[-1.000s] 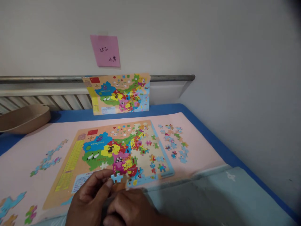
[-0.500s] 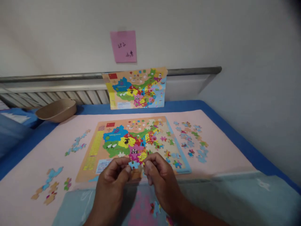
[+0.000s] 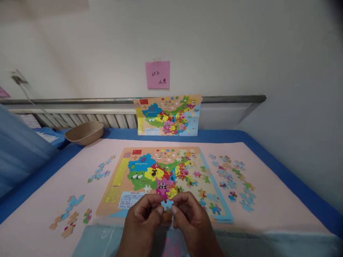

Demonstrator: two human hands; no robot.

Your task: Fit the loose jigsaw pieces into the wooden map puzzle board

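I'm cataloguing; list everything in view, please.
puzzle: one, multicoloured, centre
held piece: one, blue, front centre
loose pieces: many, multicoloured, beside puzzle
map: one, multicoloured, behind puzzle
notes: two, pink, wall
rail: one, grey, wall
slats: several, white, below rail
bowl: one, tan, left
socket: one, pale, wall
sheets: some, white, left
fabric: one, blue, left
mat: one, pink, under puzzle
table: one, blue, underneath
cloth: one, teal, foreground
left hand: one, at piece
right hand: one, at piece

The blue bench (image 3: 222,136) has a pink sheet (image 3: 278,214) on it. A map puzzle (image 3: 154,174) and loose pieces (image 3: 247,202) lie on the sheet. A brown bowl (image 3: 85,134) sits at the back left.
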